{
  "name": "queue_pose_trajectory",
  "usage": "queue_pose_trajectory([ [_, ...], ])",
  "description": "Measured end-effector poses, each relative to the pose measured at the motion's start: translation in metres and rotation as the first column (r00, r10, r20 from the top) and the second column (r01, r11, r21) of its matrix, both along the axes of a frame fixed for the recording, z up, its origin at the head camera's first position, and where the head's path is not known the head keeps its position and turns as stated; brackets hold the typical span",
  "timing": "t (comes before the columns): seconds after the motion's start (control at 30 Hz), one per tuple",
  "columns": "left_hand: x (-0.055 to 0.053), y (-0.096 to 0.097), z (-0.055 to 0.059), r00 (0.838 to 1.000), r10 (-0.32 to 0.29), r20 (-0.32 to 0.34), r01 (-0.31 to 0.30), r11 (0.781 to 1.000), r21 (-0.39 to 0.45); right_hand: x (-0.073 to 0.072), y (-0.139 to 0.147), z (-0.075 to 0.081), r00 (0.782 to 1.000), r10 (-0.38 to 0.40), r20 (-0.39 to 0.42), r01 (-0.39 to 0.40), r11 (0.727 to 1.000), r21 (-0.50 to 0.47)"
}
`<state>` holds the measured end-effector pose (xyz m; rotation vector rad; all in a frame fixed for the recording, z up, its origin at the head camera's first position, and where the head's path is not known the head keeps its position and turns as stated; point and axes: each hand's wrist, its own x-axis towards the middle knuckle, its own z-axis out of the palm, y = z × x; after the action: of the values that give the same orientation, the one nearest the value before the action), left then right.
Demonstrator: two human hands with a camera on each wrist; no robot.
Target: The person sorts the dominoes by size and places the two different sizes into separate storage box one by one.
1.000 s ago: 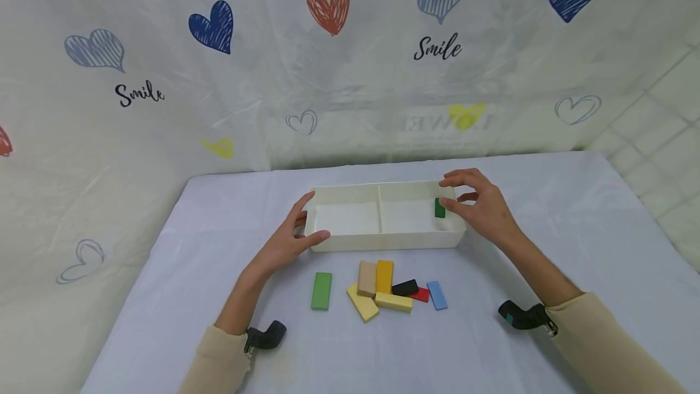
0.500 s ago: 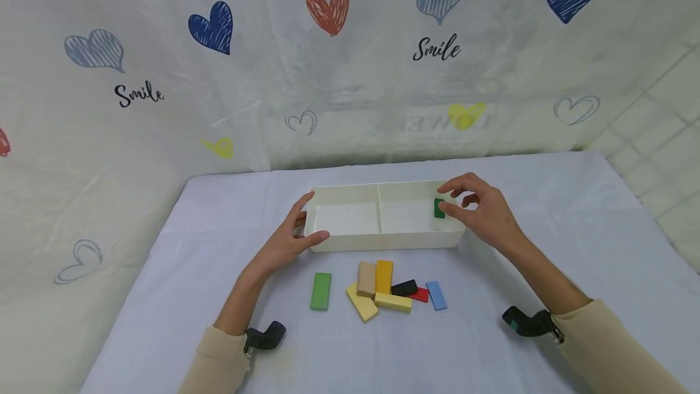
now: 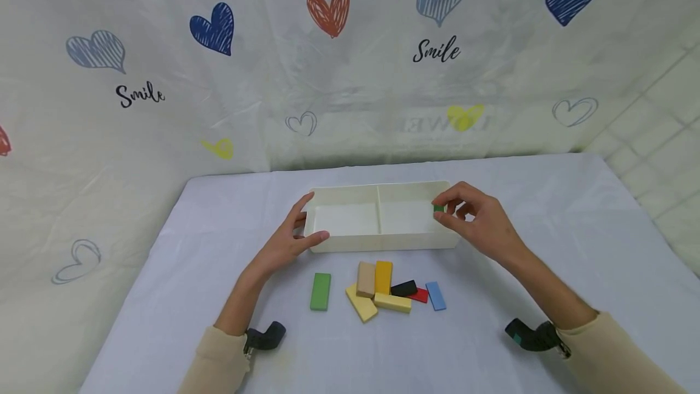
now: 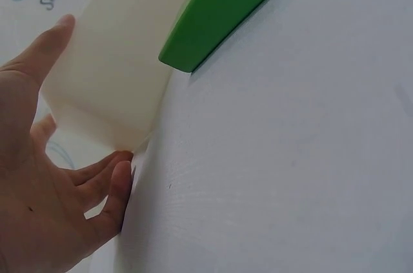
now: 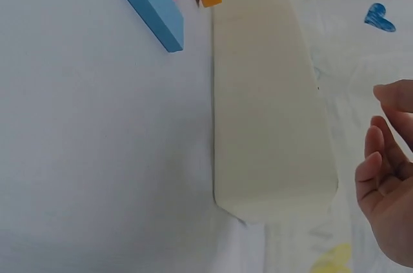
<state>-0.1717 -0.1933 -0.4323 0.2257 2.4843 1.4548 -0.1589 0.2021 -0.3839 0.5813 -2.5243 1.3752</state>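
Observation:
A white two-compartment box (image 3: 352,243) stands toward the back of the table. My left hand (image 3: 285,243) holds its left end, thumb at the front rim and index finger at the back corner. In the left wrist view the left hand's fingers (image 4: 106,179) reach round the end wall. My right hand (image 3: 481,221) is over the box's right end, pinching a small dark green block (image 3: 439,208) between thumb and index finger. The fingertips cover much of that block. In the right wrist view the right hand (image 5: 390,176) shows above the box wall (image 5: 271,111), which hides the compartment.
In front of the box lie a light green block (image 3: 320,292), a tan block (image 3: 366,279), an orange block (image 3: 383,277), two yellow blocks, a black block (image 3: 404,288), a red block (image 3: 420,295) and a blue block (image 3: 435,296). A heart-printed curtain (image 3: 355,78) hangs behind.
My right hand has moved slightly left and down, and its index finger has closed toward the thumb on the dark green block. The left hand stays on the box.

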Motion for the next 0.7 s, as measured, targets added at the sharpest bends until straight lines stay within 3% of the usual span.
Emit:
queue_pose_trajectory([
  [0.23,0.001,0.001,0.000,1.000,-0.001,-0.002,0.001,1.000,-0.001,0.008,-0.002,0.001,0.999,0.050,0.003,-0.050,0.999,0.014],
  [0.7,0.002,0.000,-0.001,1.000,-0.006,-0.006,0.006,1.000,0.002,0.017,-0.005,0.000,0.997,0.071,0.036,-0.073,0.995,0.063],
])
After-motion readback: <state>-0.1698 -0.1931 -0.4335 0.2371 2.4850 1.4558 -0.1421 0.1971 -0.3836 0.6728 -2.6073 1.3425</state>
